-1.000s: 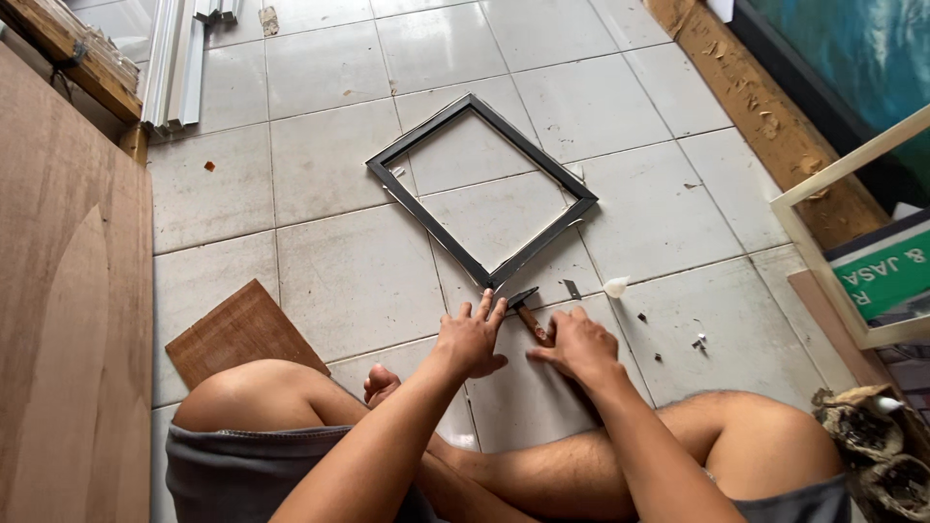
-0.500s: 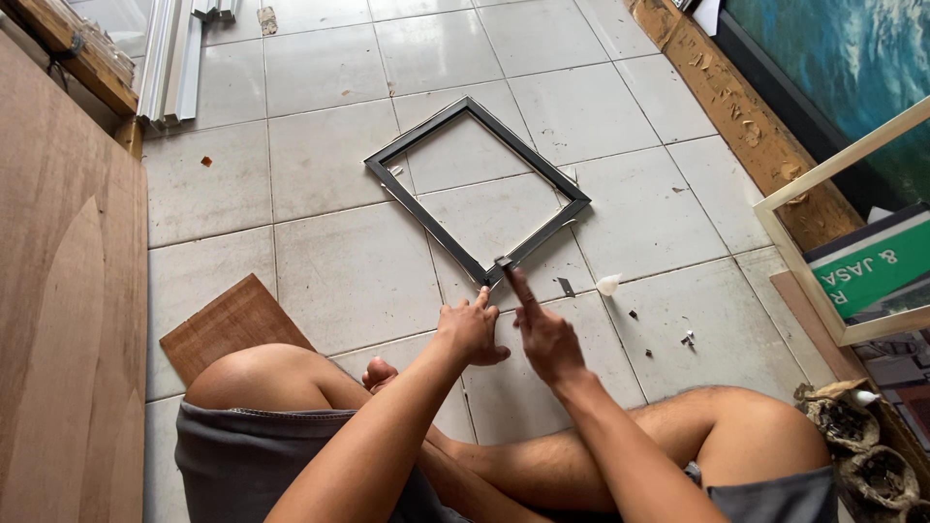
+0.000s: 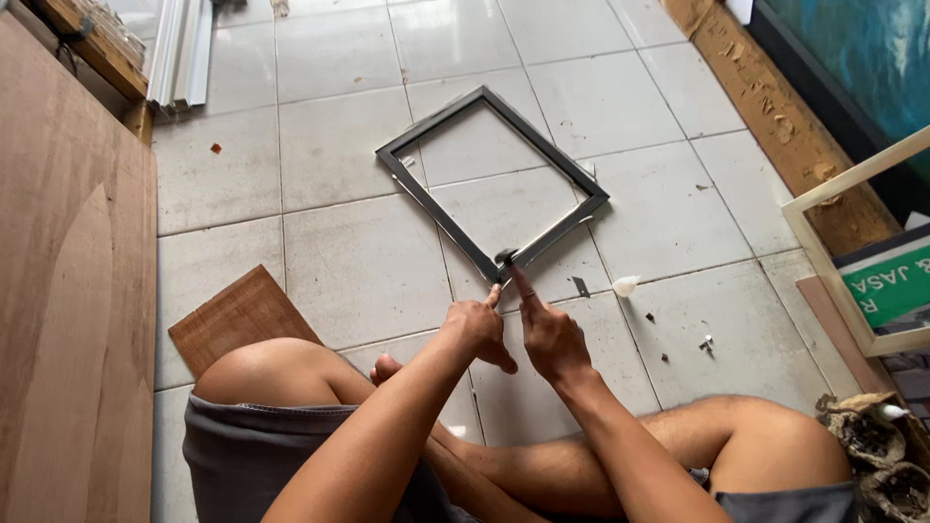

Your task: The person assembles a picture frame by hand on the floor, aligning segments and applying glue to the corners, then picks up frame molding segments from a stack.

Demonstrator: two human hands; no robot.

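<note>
Dark metal frame (image 3: 492,182) (rectangular), hands (image 3: 513,329) at corner

Pale tiled floor (image 3: 349,261) bears a dark rectangular frame (image 3: 491,179), a brown board offcut (image 3: 237,315), small metal bits (image 3: 705,343) (scattered), and a white blob (image 3: 626,285).

The frame's (image 3: 489,179) near corner is partly hidden behind the fingertips of the left hand (image 3: 480,329) and right hand (image 3: 550,339), so the joint itself cannot be judged. Small bits (image 3: 705,343) on the floor's (image 3: 339,261) right side are too small to tell apart (screws or clips, perhaps). The plywood sheet (image 3: 68,310) is cut off by the left edge, the pale frame (image 3: 823,242) by the right edge. Both knees run out of the bottom edge.
</note>
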